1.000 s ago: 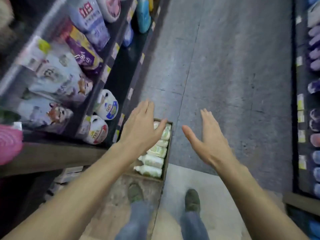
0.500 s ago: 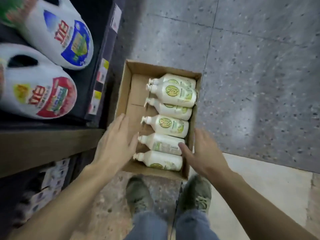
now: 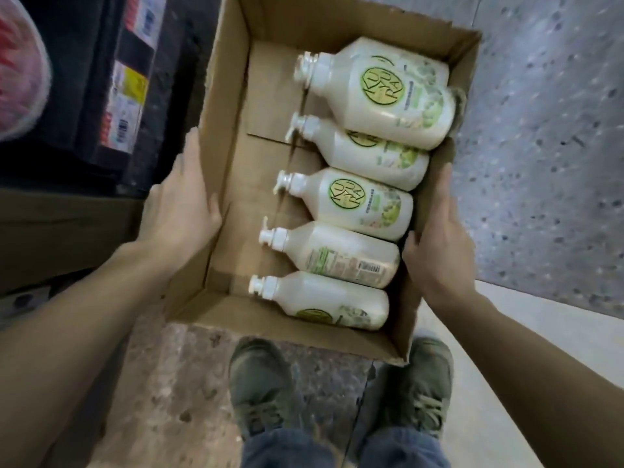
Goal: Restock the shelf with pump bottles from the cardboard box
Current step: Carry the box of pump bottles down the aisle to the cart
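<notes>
The cardboard box point(image 3: 233, 106) sat low in front of the person, above the shoes point(image 3: 260, 386), beside the dark shelf point(image 3: 111, 96). The left hand point(image 3: 179, 211) clasped its left wall, thumb over the rim; the right hand point(image 3: 439, 244) pressed the right wall, fingers wrapped outside. Loaded on one side only, the box would likely feel heavy and lopsided, its thin walls prone to bowing, so a hold low under the base seemed safer. The pump bottles point(image 3: 358, 204), cream plastic with green round labels, lay on their sides in a row along the right wall, pumps pointing left.
</notes>
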A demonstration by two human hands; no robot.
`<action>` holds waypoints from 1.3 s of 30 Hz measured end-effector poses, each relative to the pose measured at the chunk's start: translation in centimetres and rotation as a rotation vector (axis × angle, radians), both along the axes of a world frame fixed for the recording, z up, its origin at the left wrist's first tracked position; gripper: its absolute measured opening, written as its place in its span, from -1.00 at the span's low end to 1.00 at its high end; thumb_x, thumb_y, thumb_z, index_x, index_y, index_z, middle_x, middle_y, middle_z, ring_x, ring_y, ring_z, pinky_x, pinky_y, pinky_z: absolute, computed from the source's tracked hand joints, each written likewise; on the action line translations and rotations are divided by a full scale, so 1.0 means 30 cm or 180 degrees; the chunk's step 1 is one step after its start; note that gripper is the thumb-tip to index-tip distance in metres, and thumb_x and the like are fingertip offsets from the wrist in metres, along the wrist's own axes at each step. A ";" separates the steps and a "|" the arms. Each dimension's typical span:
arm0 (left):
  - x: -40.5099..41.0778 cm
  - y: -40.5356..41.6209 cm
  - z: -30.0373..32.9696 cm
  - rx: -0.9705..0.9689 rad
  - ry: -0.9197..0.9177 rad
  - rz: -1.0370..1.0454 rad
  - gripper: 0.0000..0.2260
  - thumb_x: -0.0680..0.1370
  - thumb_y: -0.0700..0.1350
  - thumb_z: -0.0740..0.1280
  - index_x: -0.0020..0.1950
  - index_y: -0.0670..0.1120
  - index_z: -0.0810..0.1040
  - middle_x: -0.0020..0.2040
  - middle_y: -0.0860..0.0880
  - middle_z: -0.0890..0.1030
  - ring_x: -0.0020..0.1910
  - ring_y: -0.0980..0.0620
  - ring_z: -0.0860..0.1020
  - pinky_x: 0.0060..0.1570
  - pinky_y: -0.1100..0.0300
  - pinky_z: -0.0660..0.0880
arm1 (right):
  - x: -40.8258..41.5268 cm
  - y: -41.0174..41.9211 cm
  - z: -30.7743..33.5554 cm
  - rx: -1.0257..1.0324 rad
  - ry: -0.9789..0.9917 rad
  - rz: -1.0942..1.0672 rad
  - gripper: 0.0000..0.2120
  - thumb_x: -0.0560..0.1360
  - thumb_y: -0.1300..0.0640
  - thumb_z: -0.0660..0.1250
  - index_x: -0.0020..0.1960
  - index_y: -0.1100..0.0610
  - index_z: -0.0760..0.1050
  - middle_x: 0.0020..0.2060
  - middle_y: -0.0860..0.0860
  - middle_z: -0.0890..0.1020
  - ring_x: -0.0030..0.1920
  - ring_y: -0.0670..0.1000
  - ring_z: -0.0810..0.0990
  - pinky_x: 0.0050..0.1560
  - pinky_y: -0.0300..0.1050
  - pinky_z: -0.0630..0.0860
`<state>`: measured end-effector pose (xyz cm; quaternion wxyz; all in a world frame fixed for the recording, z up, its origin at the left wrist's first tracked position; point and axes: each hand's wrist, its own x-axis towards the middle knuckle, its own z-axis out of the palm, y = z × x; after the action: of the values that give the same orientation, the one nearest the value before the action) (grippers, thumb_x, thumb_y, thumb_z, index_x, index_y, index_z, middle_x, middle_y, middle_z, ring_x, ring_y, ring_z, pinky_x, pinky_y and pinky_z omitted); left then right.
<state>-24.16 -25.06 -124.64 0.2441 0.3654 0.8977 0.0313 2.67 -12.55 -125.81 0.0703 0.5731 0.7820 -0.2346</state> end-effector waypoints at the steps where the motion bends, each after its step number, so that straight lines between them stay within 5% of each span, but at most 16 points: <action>1: -0.006 -0.001 -0.012 0.0041 -0.0070 0.0026 -0.19 0.55 -0.20 0.32 0.59 0.05 -0.17 0.29 -0.20 0.50 0.12 -0.27 0.56 0.13 -0.21 0.47 | 0.005 -0.001 -0.012 0.0038 0.0042 -0.0002 -0.17 0.55 0.30 0.21 0.61 0.02 -0.23 0.43 0.19 0.38 -0.08 0.28 0.55 -0.19 0.00 0.30; 5: -0.012 -0.017 -0.026 0.0100 -0.0200 0.0080 -0.12 0.55 -0.27 0.31 0.57 0.07 -0.29 -0.26 -0.04 0.46 -0.30 -0.05 0.48 -0.19 0.02 0.41 | -0.007 -0.023 -0.040 -0.0049 0.0262 -0.0503 -0.14 0.55 0.34 0.19 0.59 -0.06 -0.29 0.23 0.21 0.56 -0.17 0.14 0.48 -0.14 -0.02 0.30; 9: -0.002 -0.011 -0.027 0.0201 -0.0155 0.0117 -0.13 0.56 -0.26 0.32 0.57 0.10 -0.28 -0.22 -0.04 0.43 -0.23 -0.05 0.47 -0.14 0.03 0.40 | 0.003 -0.030 -0.046 -0.0062 0.0408 -0.0508 -0.15 0.57 0.33 0.18 0.59 -0.06 -0.32 0.11 0.17 0.58 -0.13 0.11 0.47 -0.09 -0.01 0.30; 13: 0.020 -0.015 -0.007 0.0305 -0.0106 0.0106 -0.16 0.55 -0.29 0.31 0.59 0.06 -0.21 -0.23 -0.06 0.46 -0.27 -0.03 0.46 -0.16 0.07 0.41 | 0.016 -0.014 -0.037 -0.0155 0.0480 -0.0557 -0.13 0.53 0.36 0.20 0.60 -0.04 -0.26 -0.27 0.02 0.47 -0.27 0.11 0.43 -0.19 0.00 0.33; 21: 0.077 -0.029 0.225 0.0458 -0.0236 0.0101 -0.17 0.51 -0.33 0.32 0.60 0.04 -0.10 -0.43 0.11 0.34 -0.47 0.15 0.34 -0.27 0.15 0.34 | 0.074 0.046 0.208 -0.0254 0.0494 -0.0450 -0.14 0.52 0.35 0.23 0.62 -0.07 -0.16 -0.34 0.00 0.43 -0.39 -0.09 0.33 -0.32 -0.07 0.25; 26: 0.154 0.001 0.580 0.0670 -0.0298 0.0153 -0.15 0.47 -0.36 0.37 0.60 0.08 0.00 -0.36 -0.13 0.54 -0.34 -0.19 0.55 -0.24 0.14 0.41 | 0.157 0.116 0.582 -0.0237 0.0476 -0.0335 -0.09 0.48 0.38 0.25 0.61 -0.12 -0.14 -0.40 -0.07 0.43 -0.42 -0.09 0.37 -0.39 -0.05 0.33; 28: 0.170 0.031 0.759 0.0770 -0.0262 0.0046 -0.13 0.43 -0.37 0.40 0.60 0.06 0.05 -0.14 -0.30 0.68 -0.19 -0.32 0.62 -0.19 0.09 0.50 | 0.194 0.158 0.776 -0.0213 0.0395 -0.0319 -0.07 0.47 0.37 0.27 0.60 -0.15 -0.15 -0.41 -0.01 0.47 -0.41 0.07 0.44 -0.35 0.00 0.41; 33: 0.211 0.172 1.331 0.0883 -0.0252 -0.0037 -0.11 0.42 -0.34 0.38 0.59 0.16 0.02 -0.23 -0.31 0.65 -0.21 -0.33 0.60 -0.27 0.05 0.46 | 0.268 0.295 1.393 -0.0161 0.0422 -0.0382 -0.08 0.47 0.34 0.28 0.60 -0.16 -0.13 -0.24 0.18 0.64 -0.26 0.20 0.59 -0.19 0.13 0.56; 39: 0.253 0.350 2.089 0.1030 -0.0022 -0.0292 -0.11 0.43 -0.28 0.34 0.58 0.23 -0.05 -0.26 -0.23 0.58 -0.22 -0.27 0.56 -0.31 0.07 0.36 | 0.366 0.437 2.156 0.0126 0.0525 -0.0395 -0.08 0.46 0.33 0.28 0.59 -0.21 -0.13 -0.24 0.10 0.61 -0.27 0.08 0.57 -0.26 0.06 0.54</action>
<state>-16.56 -14.56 -61.97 0.1864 0.4403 0.8625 0.1655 13.64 0.56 -61.15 -0.0203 0.6005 0.7526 -0.2694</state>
